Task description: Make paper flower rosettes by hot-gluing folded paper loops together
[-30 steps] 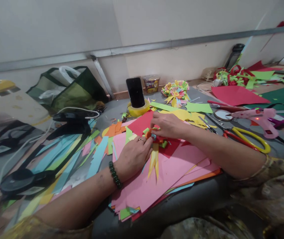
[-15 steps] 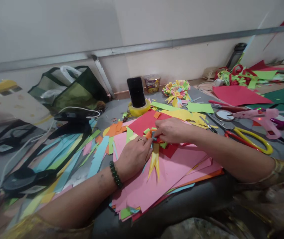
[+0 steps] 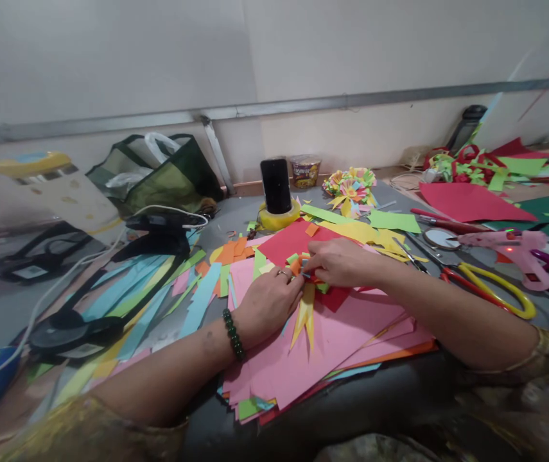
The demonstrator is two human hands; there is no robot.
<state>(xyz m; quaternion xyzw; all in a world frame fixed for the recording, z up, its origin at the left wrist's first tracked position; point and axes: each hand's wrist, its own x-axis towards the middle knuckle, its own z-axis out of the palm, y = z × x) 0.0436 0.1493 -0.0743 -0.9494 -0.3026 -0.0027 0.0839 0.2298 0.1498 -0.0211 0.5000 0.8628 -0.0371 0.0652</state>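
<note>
My left hand [image 3: 268, 300], with a ring and a green bead bracelet [image 3: 234, 333], is closed at the left side of a small multicoloured paper rosette [image 3: 296, 264]. Opposite it, my right hand [image 3: 336, 262] pinches at the rosette's orange, blue and green paper loops; the fingertips partly hide what they grip. From the rosette a forked yellow paper tail [image 3: 305, 317] points toward me. It lies on a red paper sheet [image 3: 281, 242] and a stack of pink paper [image 3: 322, 346].
To the right lie scissors [image 3: 500, 292], a pink glue gun [image 3: 515, 242] and a craft knife [image 3: 409, 255]. A phone [image 3: 275, 185] leans in a yellow tape roll [image 3: 280, 220]. A finished paper flower [image 3: 350, 186] stands behind. Black straps [image 3: 76, 330] and paper strips [image 3: 201, 298] cover the left.
The view has shifted, so everything sits slightly farther right and lower. Both hands stay at the rosette, with only small finger movements.
</note>
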